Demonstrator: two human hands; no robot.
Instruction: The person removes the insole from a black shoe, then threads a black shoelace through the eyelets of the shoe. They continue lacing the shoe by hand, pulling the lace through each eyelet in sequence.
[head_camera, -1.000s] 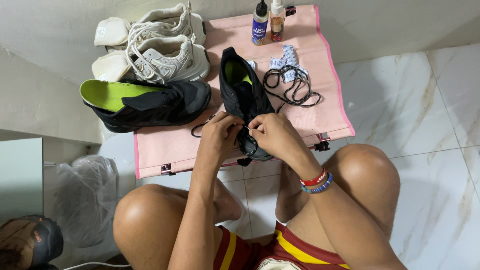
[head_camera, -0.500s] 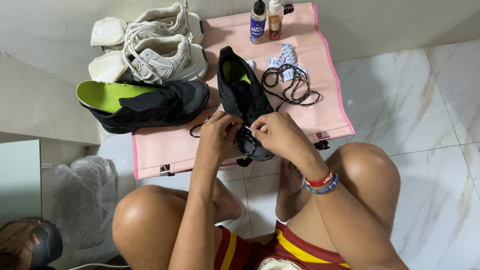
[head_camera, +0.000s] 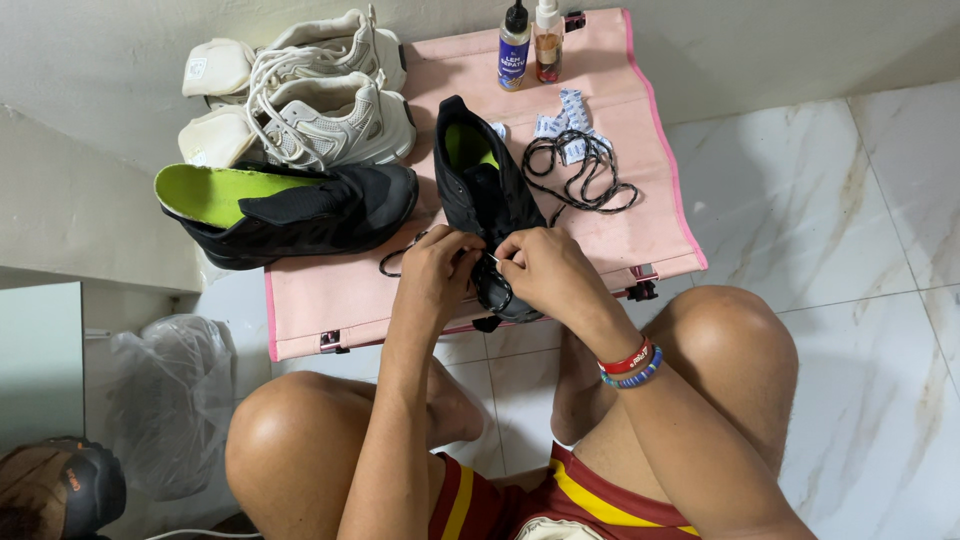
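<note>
Head view, looking down on a seated person's bare knees and both hands over a white marble floor (head_camera: 850, 220). Largest item: a pink mat (head_camera: 640, 215) spread on the floor, serving as the landmark. On the mat's left part lies a black shoe on its side (head_camera: 300, 210), green insole showing, overhanging the mat's left edge. Beyond it, at the mat's far left corner, stand two white sneakers (head_camera: 310, 110). A second black shoe (head_camera: 480, 190) rests near the mat's centre, toe toward the person, reaching the near edge. A loose coil of black lace (head_camera: 580, 175) lies on the mat just right of that shoe, with small blue-and-white packets (head_camera: 563, 112) beside it. Two small bottles (head_camera: 528, 42) stand at the mat's far edge. The left hand (head_camera: 435, 270) and right hand (head_camera: 545, 270) meet over the centre shoe's toe end; the fingers of each are curled and pinched on a black lace at the eyelets. Red and blue bracelets (head_camera: 630, 362) circle the right wrist.
</note>
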